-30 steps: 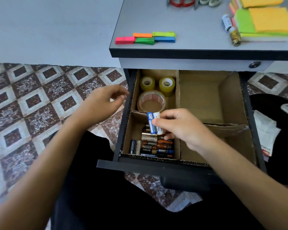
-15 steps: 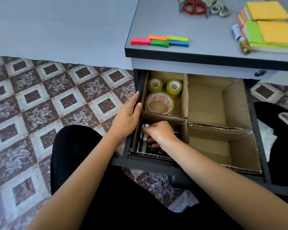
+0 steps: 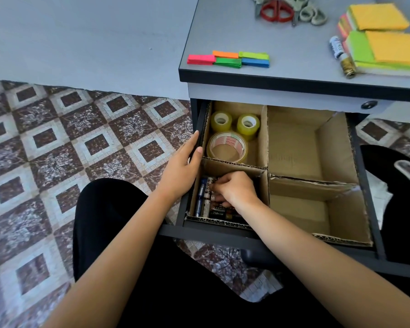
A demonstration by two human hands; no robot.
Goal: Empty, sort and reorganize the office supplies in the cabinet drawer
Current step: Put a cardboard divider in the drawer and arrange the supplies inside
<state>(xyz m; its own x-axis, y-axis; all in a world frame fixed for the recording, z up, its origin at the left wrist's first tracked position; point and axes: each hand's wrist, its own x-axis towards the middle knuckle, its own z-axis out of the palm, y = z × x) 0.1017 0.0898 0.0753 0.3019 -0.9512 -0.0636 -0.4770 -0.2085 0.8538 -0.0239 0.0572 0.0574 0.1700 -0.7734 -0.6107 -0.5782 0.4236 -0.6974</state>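
Note:
The open drawer [image 3: 369,181] holds a cardboard divider with four compartments. Several batteries [image 3: 205,197] lie in the near-left compartment. My right hand [image 3: 234,189] is down in that compartment with curled fingers pinching among the batteries; which one it holds is hidden. My left hand [image 3: 184,166] rests flat with straight fingers against the drawer's left wall. In the far-left compartment sit two small yellow tape rolls [image 3: 247,124] and one wide clear tape roll [image 3: 226,147]. Both right-hand compartments show only bare cardboard.
On the cabinet top [image 3: 294,58] lie coloured sticky flags [image 3: 227,59], scissors [image 3: 277,10], stacks of sticky notes [image 3: 386,43] and two loose batteries [image 3: 341,55]. Patterned tile floor [image 3: 69,150] spreads to the left. My dark-clothed legs are below the drawer.
My right hand carried a blue-and-white battery down into the near-left compartment and now works among the batteries. My left hand moved from mid-air onto the drawer's left wall.

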